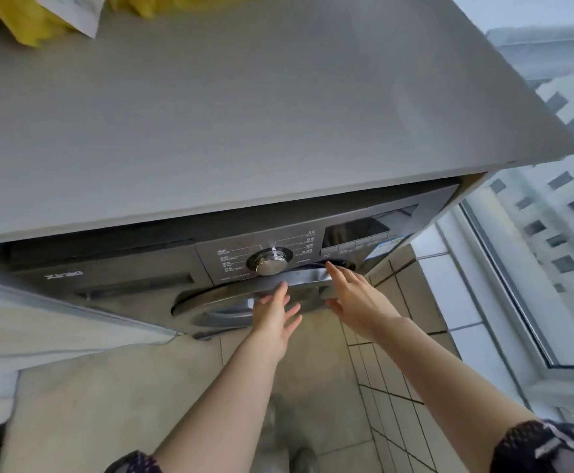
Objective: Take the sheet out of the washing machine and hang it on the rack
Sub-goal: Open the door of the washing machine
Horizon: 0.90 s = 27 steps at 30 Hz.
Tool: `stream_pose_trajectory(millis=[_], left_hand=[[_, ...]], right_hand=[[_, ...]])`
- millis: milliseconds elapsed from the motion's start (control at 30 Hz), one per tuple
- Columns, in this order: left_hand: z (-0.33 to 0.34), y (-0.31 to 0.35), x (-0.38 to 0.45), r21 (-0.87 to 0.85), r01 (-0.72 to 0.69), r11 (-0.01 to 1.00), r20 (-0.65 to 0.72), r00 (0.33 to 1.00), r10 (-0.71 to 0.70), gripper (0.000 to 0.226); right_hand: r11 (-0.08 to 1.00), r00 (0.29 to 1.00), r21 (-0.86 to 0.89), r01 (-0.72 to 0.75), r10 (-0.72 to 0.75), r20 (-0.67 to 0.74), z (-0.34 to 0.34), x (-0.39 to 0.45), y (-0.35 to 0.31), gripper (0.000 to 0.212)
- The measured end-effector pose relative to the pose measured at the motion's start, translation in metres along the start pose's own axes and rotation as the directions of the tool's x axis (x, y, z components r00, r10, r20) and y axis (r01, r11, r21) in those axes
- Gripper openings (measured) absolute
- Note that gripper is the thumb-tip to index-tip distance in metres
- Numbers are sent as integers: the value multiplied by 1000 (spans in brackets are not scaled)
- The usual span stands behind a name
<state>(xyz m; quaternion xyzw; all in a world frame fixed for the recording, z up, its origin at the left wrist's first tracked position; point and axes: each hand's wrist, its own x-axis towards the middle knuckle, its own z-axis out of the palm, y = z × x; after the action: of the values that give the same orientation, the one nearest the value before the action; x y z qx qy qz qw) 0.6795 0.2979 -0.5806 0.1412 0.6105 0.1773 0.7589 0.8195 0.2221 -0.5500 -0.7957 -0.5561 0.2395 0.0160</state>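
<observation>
A dark grey front-loading washing machine [135, 271] sits under a grey countertop [210, 124]. Its chrome dial [271, 261] is in the middle of the control panel. The round door [231, 302] shows below the panel, seen steeply from above. My left hand [275, 317] reaches toward the door's top edge with fingers spread and straight. My right hand [353, 298] stretches out beside it, fingertips near the door rim at the right, holding nothing. The sheet is not visible, and no rack is in view.
Yellow fabric or bags with a white paper [70, 11] lie on the countertop's far left. A pale cabinet door or panel [57, 322] stands at the left. Beige tiled floor [312, 387] lies below, and a large window [534, 250] runs along the right.
</observation>
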Motion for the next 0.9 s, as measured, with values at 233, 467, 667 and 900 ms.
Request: stream_pose_trajectory(millis=[233, 467, 667, 900], left_hand=[[15, -16, 9, -161, -194, 968, -109, 978, 178, 29], [20, -29, -2, -116, -287, 951, -171, 949, 266, 13], [3, -57, -16, -9, -345, 938, -187, 922, 338, 15], [-34, -93, -42, 87, -413, 907, -201, 884, 422, 14]], right_hand=[[997, 996, 29, 65, -64, -55, 20, 21, 15, 58], [994, 992, 35, 106, -103, -79, 31, 11, 22, 50], [995, 993, -10, 102, -102, -57, 51, -20, 24, 47], [979, 992, 173, 111, -121, 47, 60, -70, 7, 38]])
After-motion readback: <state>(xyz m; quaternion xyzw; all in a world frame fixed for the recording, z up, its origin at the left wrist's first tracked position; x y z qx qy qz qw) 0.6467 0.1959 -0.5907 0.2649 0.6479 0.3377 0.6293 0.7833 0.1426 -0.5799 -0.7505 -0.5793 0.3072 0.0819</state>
